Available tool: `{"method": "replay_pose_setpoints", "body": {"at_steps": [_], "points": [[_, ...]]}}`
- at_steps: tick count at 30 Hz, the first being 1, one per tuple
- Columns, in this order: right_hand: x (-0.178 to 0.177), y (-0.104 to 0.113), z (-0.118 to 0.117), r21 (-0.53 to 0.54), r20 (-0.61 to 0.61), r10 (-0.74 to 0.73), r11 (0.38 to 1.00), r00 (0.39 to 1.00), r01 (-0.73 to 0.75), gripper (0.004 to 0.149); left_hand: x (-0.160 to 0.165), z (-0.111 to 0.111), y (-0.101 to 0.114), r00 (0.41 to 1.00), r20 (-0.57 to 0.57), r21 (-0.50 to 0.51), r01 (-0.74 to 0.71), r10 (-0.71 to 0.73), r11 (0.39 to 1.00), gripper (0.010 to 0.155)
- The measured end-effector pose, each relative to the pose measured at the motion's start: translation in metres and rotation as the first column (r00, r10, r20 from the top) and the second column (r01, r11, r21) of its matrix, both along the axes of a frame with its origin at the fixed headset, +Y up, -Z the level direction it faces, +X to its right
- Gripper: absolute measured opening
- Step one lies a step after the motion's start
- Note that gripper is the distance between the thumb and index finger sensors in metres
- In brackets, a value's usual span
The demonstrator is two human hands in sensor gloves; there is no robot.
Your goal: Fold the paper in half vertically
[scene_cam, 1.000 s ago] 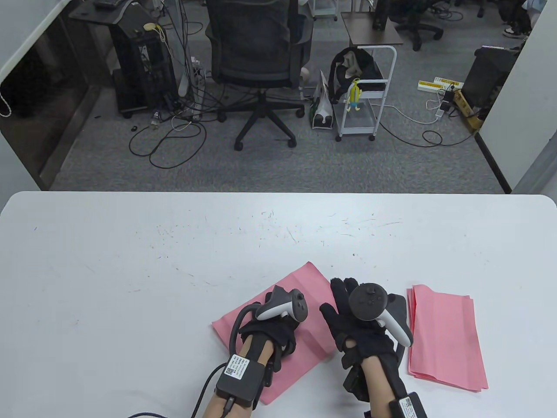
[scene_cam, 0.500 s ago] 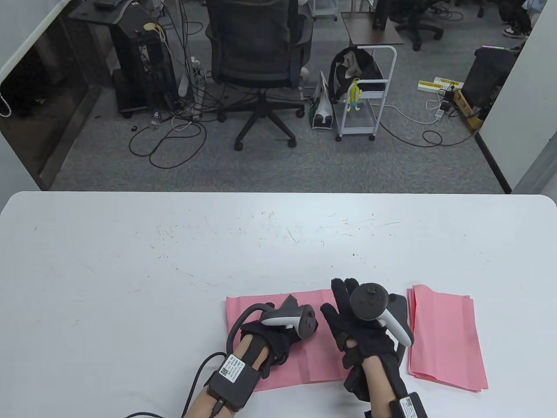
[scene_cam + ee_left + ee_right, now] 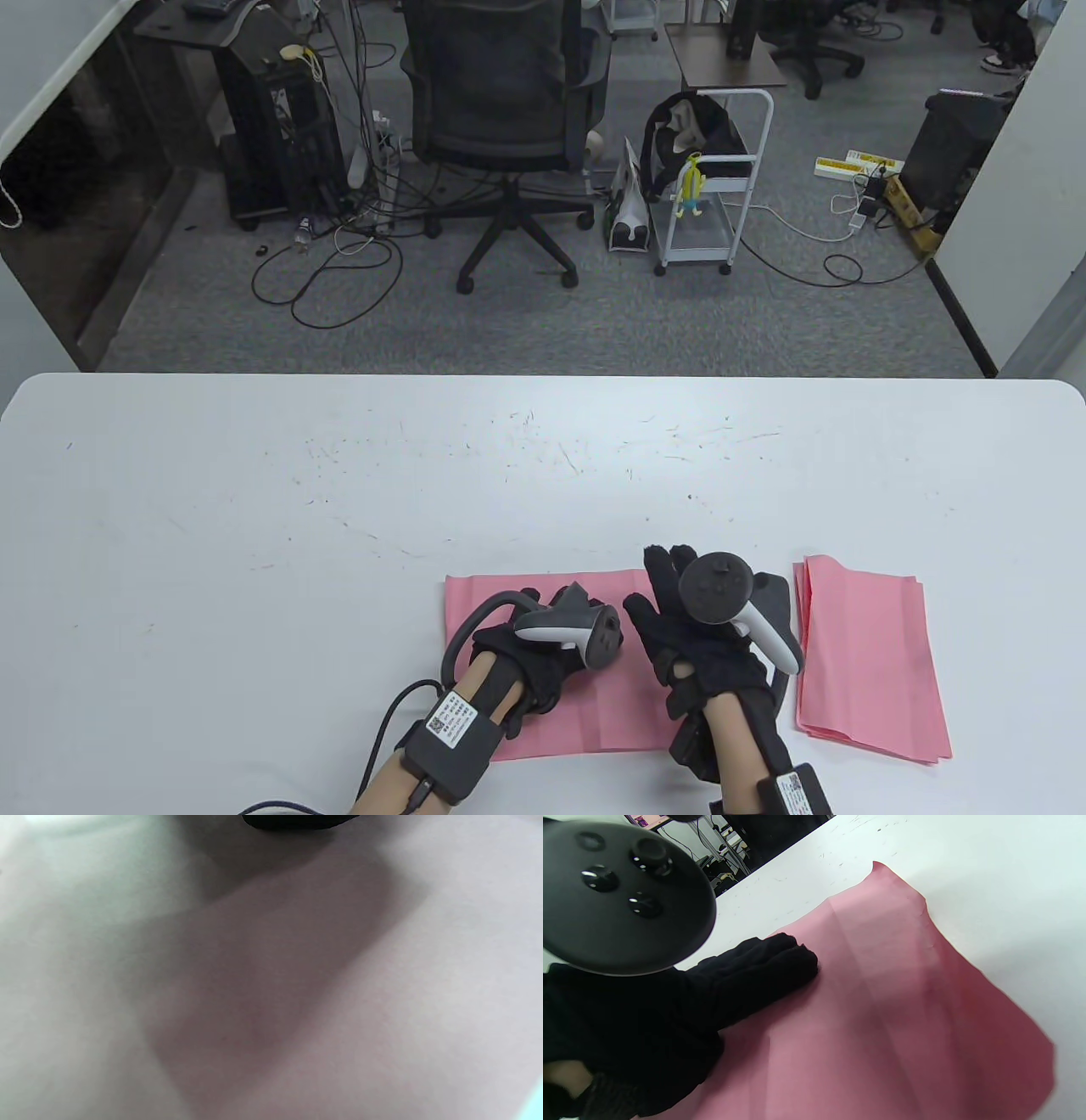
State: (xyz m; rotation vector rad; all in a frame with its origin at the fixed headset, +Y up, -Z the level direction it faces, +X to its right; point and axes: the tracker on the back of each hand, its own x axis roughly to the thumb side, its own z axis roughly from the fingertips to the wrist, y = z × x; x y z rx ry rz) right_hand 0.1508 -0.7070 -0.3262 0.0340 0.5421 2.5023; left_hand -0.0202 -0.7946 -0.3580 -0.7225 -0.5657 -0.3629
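Right hand, gloved in black, is lying flat with fingers extended on a pink paper sheet. The sheet is resting on the white tabletop, its far corner curling upward. A round black tracker is filling the upper left.

1 pink sheet, 1 pink stack, 2 gloved hands.

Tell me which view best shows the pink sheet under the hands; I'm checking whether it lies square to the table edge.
The table view: the pink sheet shows nearly whole, its far edge parallel to the table's, with the left hand and right hand on it. The right wrist view shows pink paper close up, without its outline. The left wrist view is only a blur.
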Motion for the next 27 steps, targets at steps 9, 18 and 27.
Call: {"method": "replay_pose_setpoints", "body": {"at_steps": [9, 18, 27], "points": [[0.002, 0.0, 0.0, 0.006, 0.003, -0.016, 1.0, 1.0, 0.016, 0.07, -0.056, 0.001, 0.057, 0.961, -0.139, 0.281, -0.191, 0.237, 0.941, 0.081], [-0.004, -0.001, 0.0, 0.008, -0.017, -0.01, 1.0, 1.0, 0.01, 0.07, -0.124, 0.026, 0.071, 0.868, -0.365, 0.392, -0.185, 0.337, 0.901, 0.076], [-0.005, -0.009, -0.003, -0.012, -0.014, 0.016, 1.0, 1.0, -0.016, 0.07, -0.131, 0.037, 0.009, 0.863, -0.435, 0.223, -0.175, 0.258, 0.959, 0.075]]}}
